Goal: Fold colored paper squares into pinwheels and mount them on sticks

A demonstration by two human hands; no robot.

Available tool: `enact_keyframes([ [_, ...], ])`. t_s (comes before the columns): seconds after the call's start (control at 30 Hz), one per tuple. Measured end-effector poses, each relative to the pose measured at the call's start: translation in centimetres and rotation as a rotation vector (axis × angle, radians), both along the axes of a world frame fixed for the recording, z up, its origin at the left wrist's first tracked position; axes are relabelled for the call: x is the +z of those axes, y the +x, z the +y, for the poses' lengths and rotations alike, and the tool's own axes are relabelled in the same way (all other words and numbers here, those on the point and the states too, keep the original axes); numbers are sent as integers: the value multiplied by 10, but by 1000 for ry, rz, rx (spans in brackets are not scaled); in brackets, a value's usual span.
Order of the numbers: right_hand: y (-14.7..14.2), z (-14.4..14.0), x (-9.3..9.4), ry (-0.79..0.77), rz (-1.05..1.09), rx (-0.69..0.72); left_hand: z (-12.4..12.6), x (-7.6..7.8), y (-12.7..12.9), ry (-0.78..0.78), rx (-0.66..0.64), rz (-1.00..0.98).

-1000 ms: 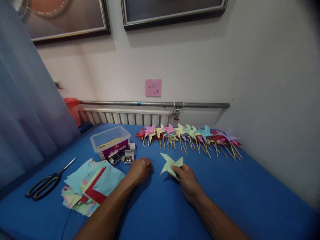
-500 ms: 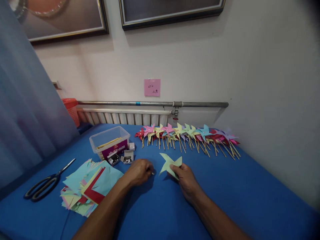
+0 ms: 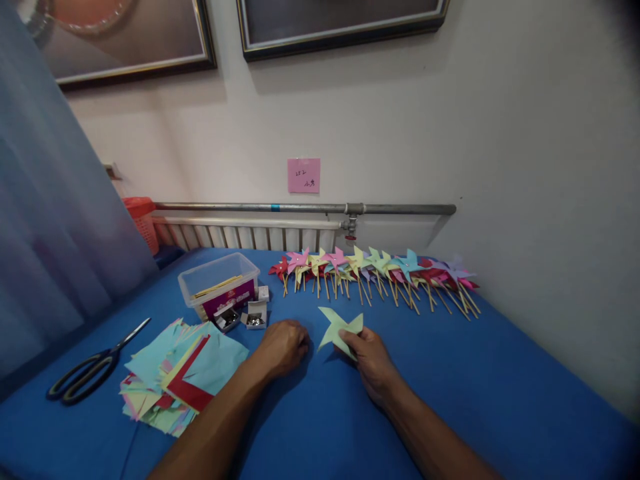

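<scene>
My right hand (image 3: 371, 359) pinches a pale green paper pinwheel (image 3: 336, 331) between thumb and fingers, its blades folded to the centre. To the left, my left hand (image 3: 285, 345) is closed low over the blue cover, fingers curled. A thumbtack showed at its fingertips half a second ago; the curled fingers hide it now. Close behind that hand stand small open boxes of shiny metal tacks (image 3: 256, 321). A loose stack of coloured cut paper squares (image 3: 170, 373) lies left of my left forearm.
Black-handled scissors (image 3: 95, 367) lie at the left. A clear plastic tub (image 3: 185, 287) holds wooden sticks. Many finished pinwheels on sticks (image 3: 407, 267) line the back of the blue-covered table (image 3: 475, 387). A radiator pipe (image 3: 300, 208) runs along the wall behind; a curtain (image 3: 60, 200) hangs left.
My left hand has turned slightly and moved a little to the right, so the small shiny tack at its fingertips no longer shows. The right hand and green pinwheel stay nearly still.
</scene>
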State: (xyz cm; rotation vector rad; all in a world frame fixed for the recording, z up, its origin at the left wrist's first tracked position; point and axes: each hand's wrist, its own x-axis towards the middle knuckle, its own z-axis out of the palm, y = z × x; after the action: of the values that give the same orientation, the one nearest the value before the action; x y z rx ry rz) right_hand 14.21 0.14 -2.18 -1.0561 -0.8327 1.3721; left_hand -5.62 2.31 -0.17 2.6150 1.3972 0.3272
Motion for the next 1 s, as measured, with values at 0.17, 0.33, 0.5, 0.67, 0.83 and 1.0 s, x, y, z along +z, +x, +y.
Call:
enact_keyframes([
  [0.17,0,1,-2,2,-1,10,0,-3,4,35,55,28],
  [0.33,1,3,-4,18,-2,-9,0,-7,6,87,39,48],
  [0.5,0,2,-4,24,-48,-22,-1,-11,6,103,-3,24],
  [0.67,0,-1,-2,41,-119,-42,4,-12,0,75,19,-113],
  [0.83,1,1,-2,46,-142,-38,12,-5,-7,-129,139,-537],
  [1.0,1,3,-4,69,-254,-25,5,1,9,-397,150,-1013],
])
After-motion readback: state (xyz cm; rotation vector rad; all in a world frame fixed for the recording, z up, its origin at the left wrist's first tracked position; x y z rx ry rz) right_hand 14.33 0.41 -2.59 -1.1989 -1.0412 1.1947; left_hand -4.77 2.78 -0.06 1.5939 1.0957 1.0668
